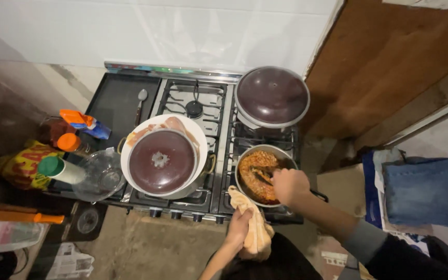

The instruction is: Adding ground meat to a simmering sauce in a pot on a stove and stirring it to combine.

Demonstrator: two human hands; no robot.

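Left hand (238,226) — bare, wrist and forearm uncovered as far as the lower frame edge; no ring, watch or band visible. Right hand (290,186) bare too, forearm uncovered up to about the elbow. Above that, a grey sleeve (360,240) pushed up and bunched in a soft roll, running into darker, near-black fabric at the upper arm. Dark clothing over the torso at the bottom edge — detail lost in shadow.
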